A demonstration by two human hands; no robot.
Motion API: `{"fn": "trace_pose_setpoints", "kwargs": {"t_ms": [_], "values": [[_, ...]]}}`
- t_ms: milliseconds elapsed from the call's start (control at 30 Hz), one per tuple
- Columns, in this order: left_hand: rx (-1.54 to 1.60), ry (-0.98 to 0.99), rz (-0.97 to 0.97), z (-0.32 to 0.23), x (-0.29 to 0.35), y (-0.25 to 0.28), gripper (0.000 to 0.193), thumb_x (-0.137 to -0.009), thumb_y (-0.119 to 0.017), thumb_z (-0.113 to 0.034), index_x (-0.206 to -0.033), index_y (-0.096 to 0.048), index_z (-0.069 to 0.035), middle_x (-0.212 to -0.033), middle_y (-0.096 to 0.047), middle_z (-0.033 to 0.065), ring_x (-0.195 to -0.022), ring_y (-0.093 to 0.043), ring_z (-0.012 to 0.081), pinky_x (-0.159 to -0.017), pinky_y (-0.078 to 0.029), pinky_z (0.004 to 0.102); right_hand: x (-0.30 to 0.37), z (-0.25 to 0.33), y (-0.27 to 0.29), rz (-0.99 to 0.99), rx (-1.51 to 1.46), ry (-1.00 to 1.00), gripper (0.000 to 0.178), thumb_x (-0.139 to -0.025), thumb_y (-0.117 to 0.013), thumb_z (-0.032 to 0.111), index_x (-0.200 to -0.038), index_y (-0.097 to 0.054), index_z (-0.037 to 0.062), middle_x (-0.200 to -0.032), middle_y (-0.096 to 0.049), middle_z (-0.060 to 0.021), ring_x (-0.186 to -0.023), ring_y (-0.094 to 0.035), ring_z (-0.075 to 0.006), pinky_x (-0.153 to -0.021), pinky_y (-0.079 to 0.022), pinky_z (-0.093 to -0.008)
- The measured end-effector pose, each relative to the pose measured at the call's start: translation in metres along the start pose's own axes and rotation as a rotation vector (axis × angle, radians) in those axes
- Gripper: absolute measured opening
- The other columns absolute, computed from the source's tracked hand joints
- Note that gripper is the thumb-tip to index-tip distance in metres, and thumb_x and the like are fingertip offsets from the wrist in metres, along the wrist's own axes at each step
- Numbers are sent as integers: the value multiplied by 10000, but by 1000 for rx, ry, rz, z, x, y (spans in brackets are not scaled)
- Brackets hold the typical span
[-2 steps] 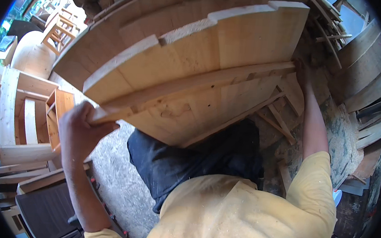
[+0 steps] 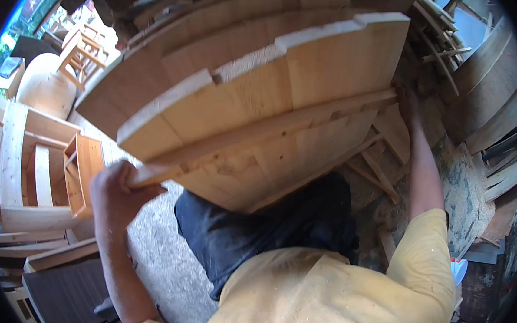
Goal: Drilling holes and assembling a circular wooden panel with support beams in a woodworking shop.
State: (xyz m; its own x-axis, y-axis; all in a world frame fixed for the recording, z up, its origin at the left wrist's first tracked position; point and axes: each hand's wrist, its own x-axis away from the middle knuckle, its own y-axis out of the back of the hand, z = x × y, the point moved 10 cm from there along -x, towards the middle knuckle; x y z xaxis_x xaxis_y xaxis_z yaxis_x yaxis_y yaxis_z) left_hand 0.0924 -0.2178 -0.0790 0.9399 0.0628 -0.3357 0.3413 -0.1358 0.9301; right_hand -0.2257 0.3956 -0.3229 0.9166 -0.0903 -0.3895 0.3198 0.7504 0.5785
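Observation:
A broad pale wooden panel [image 2: 232,190] made of joined boards is held tilted in front of my body, above my dark trousers. Its top edge is stepped and uneven. Across its face runs a long wooden batten [image 2: 286,121]. My left hand [image 2: 119,196] is closed around the batten's left end, thumb pointing inward. At the opposite end, my right hand [image 2: 405,105] grips the batten by the panel's right side; shadow and the wood hide most of its fingers.
Behind the panel stands a larger brown wooden board [image 2: 108,98]. To the left are an open wooden frame [image 2: 12,160], a small orange-brown wooden box [image 2: 95,170] and a stool [image 2: 84,50]. Curved boards [image 2: 490,70] lean at the right. A slatted wooden piece [image 2: 379,171] lies beyond my right knee.
The panel and my left hand sit slightly lower in view, the hand also a little further right. Surroundings at the left have shifted slightly too. Both hands keep their hold.

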Motion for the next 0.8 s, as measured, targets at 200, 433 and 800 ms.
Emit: {"fn": "trace_pose_setpoints", "kwargs": {"t_ms": [200,433,800], "values": [[187,42,10,21,59,-48,564,-435,-901,-300,-589,-419,-52,-575,-444,104,-503,-431,285,-488,-377,375,36,-84,39,-475,-564,-247,363,-943,-439,402,-1065,-566,85,-932,-611,-62,-808,-589,-204,-753,-480,-344],[219,2,-68,15,82,-60,519,-475,-873,-388,-622,-479,-83,-576,-509,65,-550,-555,266,-501,-434,377,94,-32,-103,-117,-1027,-320,559,-993,-272,478,-1394,-364,99,-1332,-460,-74,-1207,-446,-205,-1003,-359,-335],[60,9,-273,129,142,-48,525,-488,-849,-445,-652,-511,-78,-618,-547,88,-579,-573,290,-524,-460,401,89,130,-91,60,-780,-185,434,-983,-359,409,-1220,-469,61,-1126,-506,-45,-1026,-463,-156,-880,-366,-309]]}}
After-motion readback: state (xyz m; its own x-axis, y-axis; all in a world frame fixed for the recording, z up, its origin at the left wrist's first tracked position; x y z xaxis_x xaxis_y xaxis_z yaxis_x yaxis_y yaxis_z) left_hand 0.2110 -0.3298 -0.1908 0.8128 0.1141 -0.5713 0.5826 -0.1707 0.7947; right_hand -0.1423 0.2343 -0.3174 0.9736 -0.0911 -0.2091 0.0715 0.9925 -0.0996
